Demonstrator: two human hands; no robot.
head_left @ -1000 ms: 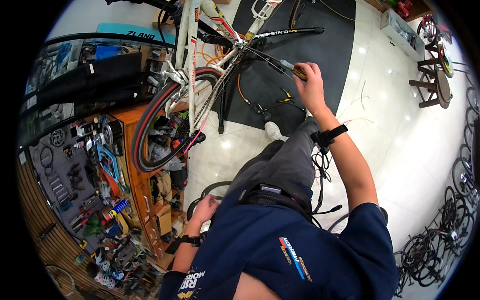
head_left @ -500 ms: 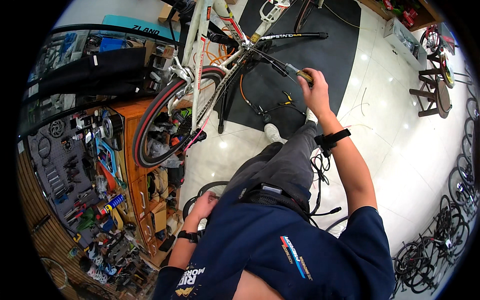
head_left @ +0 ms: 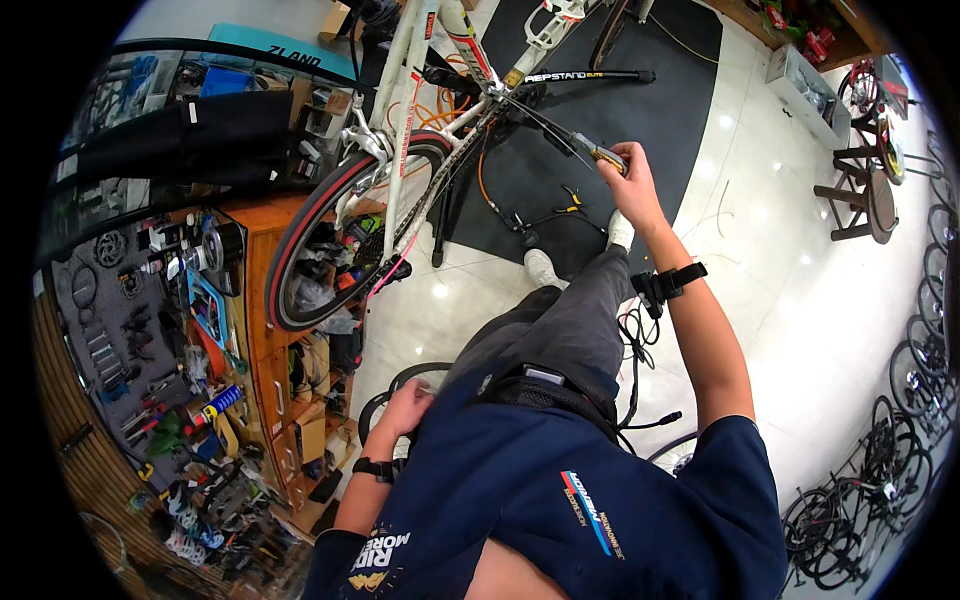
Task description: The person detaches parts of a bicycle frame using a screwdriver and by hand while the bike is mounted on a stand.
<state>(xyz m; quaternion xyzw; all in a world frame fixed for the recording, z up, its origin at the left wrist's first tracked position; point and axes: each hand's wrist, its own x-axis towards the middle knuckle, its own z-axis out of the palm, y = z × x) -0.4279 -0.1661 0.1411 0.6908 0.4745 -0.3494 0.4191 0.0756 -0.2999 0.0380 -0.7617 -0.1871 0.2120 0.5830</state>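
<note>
My right hand (head_left: 627,185) is closed around a slim grey-and-yellow handle (head_left: 604,158). From the handle, a dark bar (head_left: 545,122) runs up left to the middle of a white bicycle (head_left: 405,110); I cannot make out whether it is a tool shaft or the crank arm. The bicycle is held off the floor, its red-edged rear wheel (head_left: 288,245) toward me on the left. A chain runs between that wheel and the frame's middle. My left hand (head_left: 407,407) hangs beside my thigh, fingers loosely bent, apparently holding nothing.
A black mat (head_left: 640,130) lies under the repair stand (head_left: 620,76). Yellow-and-black pliers (head_left: 570,203) and a hose lie by my feet. A cluttered wooden cabinet (head_left: 262,300) stands left. Stools (head_left: 868,200) and parked bicycles (head_left: 880,470) line the right.
My right hand has shifted slightly, and the handle in it has turned or tilted a little. My left hand stays by my thigh. The view has moved slightly.
</note>
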